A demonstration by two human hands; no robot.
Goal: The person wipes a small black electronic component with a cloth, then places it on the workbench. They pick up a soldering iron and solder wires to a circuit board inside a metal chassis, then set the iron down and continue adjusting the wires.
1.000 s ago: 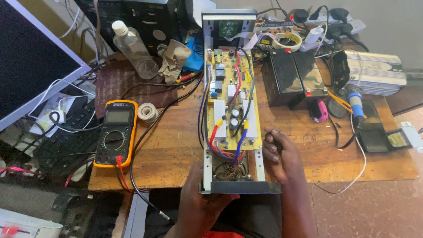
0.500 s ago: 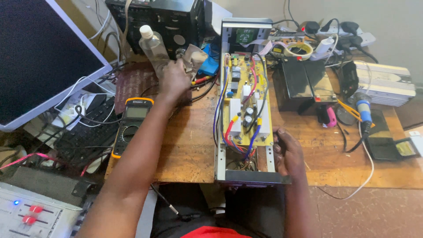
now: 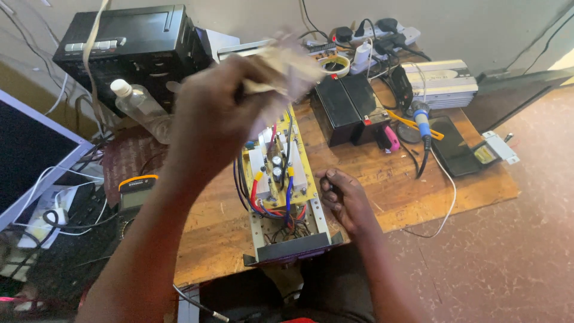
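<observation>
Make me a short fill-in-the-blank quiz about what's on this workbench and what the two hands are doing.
1. The raised left hand grips a crumpled pale ____.
2. The right hand rests beside the open chassis with the ____ circuit board.
3. A clear plastic ____ stands in front of the black device.
4. Two black ____ sit side by side behind the right hand.

Missing words: cloth; yellow; bottle; batteries

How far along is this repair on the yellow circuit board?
Done: the metal chassis lies open, baring the yellow circuit board. In hand: the left hand lifts a crumpled pale cloth, blurred, above the board; the right hand rests beside the chassis. Left: no cover on it, and the multimeter lies untouched.
</observation>
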